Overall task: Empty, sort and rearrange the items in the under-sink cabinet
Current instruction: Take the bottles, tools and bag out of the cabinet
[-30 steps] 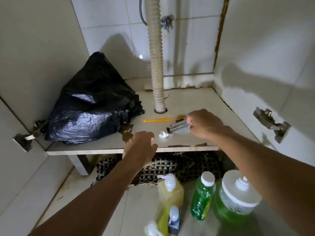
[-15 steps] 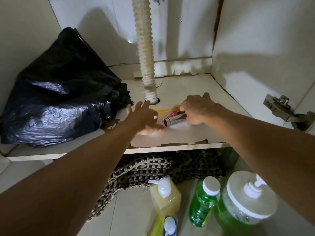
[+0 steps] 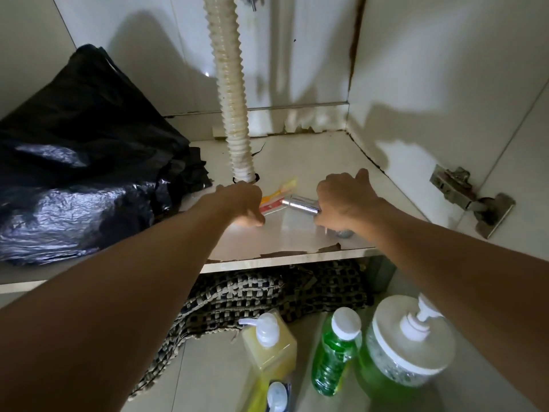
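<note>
Cabinet shelf (image 3: 297, 236) carries a black bag (image 3: 83, 173) filling its left side, the left hand (image 3: 243, 203) curled on a toothbrush (image 3: 277, 190) mid-shelf, and the right hand (image 3: 344, 200) gripping a chrome tube (image 3: 300, 203) near the front edge.

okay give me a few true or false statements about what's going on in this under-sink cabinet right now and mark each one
1. The right hand grips a shiny metal tube. True.
2. The black plastic bag sits right of the drain hose. False: it sits left.
3. The green bottle stands on the cabinet shelf. False: it stands on the floor outside.
4. The left hand is by the yellow toothbrush. True.
</note>
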A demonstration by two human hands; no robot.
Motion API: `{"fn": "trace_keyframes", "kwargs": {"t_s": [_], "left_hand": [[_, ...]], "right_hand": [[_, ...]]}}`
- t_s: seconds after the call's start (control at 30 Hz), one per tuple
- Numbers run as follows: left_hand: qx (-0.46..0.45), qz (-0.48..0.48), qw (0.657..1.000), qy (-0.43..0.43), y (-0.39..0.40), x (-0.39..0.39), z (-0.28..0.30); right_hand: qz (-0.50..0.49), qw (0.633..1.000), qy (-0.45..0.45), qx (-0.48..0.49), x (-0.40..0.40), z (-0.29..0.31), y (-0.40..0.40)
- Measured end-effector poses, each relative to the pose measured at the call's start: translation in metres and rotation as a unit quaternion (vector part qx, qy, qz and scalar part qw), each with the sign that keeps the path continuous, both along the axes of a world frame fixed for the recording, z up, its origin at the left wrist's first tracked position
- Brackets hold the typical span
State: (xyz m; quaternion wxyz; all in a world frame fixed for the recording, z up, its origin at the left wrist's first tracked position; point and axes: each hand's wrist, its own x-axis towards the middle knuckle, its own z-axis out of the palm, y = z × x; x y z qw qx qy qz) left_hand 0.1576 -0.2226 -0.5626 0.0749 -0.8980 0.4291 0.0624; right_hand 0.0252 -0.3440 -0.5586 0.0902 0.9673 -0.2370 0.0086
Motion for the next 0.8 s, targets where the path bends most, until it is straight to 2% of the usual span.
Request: {"fn": "trace_keyframes", "kwargs": {"t_s": [0.17, 0.27, 0.33, 0.53, 0.67, 0.73, 0.8], "left_hand": [[-0.001, -0.004, 0.997, -0.071, 0.006, -0.017, -0.007], [0.007, 0.024, 0.994, -0.109, 0.014, -0.023, -0.010], [-0.004, 0.062, 0.993, -0.103, 0.022, -0.026, -0.009], [-0.093, 0.143, 0.984, -0.043, 0.047, -0.035, 0.003], [-0.190, 0.185, 0.963, 0.046, 0.072, -0.049, 0.014], [-0.237, 0.202, 0.945, 0.101, 0.090, -0.063, 0.016], [-0.302, 0.233, 0.904, 0.194, 0.109, -0.083, 0.015]], "right_hand": [[-0.026, 0.998, -0.049, 0.016, -0.010, 0.010, 0.012], [-0.027, 0.997, -0.071, 0.012, -0.019, 0.018, 0.021], [-0.026, 0.995, -0.092, 0.014, -0.026, 0.022, 0.027], [-0.021, 0.988, -0.148, 0.034, -0.051, 0.038, 0.057], [-0.043, 0.982, -0.166, 0.072, -0.070, 0.050, 0.075], [-0.052, 0.981, -0.164, 0.093, -0.080, 0.055, 0.086], [-0.063, 0.978, -0.151, 0.131, -0.090, 0.061, 0.098]]}}
